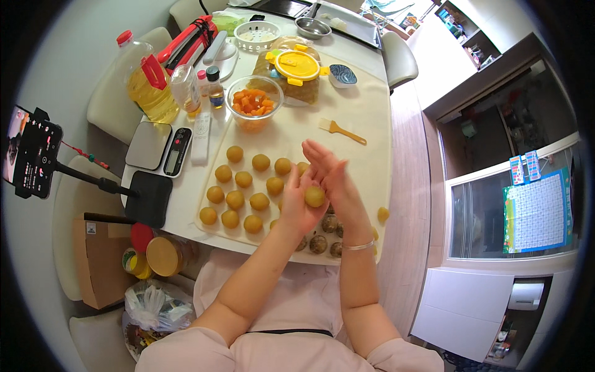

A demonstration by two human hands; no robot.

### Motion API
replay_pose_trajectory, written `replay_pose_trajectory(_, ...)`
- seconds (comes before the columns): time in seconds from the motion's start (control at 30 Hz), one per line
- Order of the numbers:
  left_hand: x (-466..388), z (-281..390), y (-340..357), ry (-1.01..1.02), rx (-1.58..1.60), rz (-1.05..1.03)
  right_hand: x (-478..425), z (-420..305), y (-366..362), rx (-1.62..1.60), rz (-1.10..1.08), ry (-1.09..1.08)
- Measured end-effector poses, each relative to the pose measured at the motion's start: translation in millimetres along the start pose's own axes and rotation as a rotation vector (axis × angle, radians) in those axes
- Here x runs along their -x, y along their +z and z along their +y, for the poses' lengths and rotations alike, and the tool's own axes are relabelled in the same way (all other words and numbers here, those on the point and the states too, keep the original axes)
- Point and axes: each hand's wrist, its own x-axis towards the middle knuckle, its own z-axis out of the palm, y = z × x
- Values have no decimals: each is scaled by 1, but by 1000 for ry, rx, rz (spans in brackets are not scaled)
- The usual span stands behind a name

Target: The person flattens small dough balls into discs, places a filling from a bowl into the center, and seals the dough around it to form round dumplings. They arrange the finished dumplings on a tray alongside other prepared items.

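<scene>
A smooth yellow-brown dough ball (314,196) rests on the palm of my left hand (302,200), whose fingers are extended. My right hand (338,186) is held upright beside it, palm turned towards the ball; whether it touches the ball cannot be told. Several similar balls (234,199) stand in rows on the cream mat (362,176) to the left. Below my right wrist lie several dark speckled balls (318,244), partly hidden by my arms. Small yellow dough pieces (383,214) lie at the mat's right edge. A brush with a yellow handle (348,132) lies beyond my hands.
A glass bowl of orange pieces (254,111) stands beyond the balls, near a yellow-lidded container (297,67). To the left are a kitchen scale (148,145), a white remote control (200,139), an oil jug (148,88), bottles and a phone on a stand (35,151).
</scene>
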Motion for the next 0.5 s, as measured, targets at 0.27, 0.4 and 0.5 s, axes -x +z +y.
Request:
replay_pose_trajectory(0.27,10,7,-5,95,-158,-48,-20,36,28,962,159,-298)
replay_pose_trajectory(0.4,18,23,-8,60,-91,-69,-29,26,30,854,6,-50)
replay_pose_trajectory(0.5,16,24,-16,110,-120,-45,-31,25,48,1017,52,-12)
